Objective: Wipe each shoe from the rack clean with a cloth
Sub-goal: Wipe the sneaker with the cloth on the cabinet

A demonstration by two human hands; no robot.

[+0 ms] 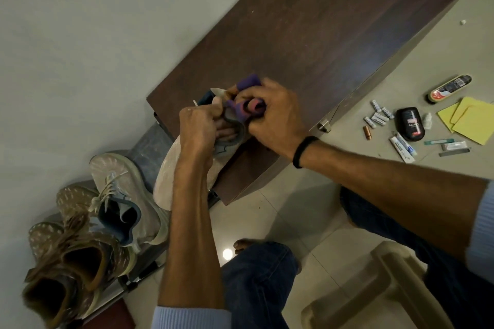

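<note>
Left hand (pixel 199 128) grip clamps shoe (pixel 167 181) collar; right hand (pixel 271 117) grip bunches purple cloth (pixel 251 82); shoe midsection hidden.

**Dim Indoor Light, Warped Wide-Angle View**

The scene is dim and flat, with muted colour. One small round glare spot (pixel 227 253) shines on the glossy floor (pixel 280 211), the reflection of a lamp overhead. Soft shadows pool on the tiles beneath the arms. The left hand (pixel 199 125) and right hand (pixel 270 117) look slightly smeared. The desk (pixel 307 35) edges lean and bow, and the brown shoes (pixel 66 262) in the lower-left corner are stretched and soft.
</note>
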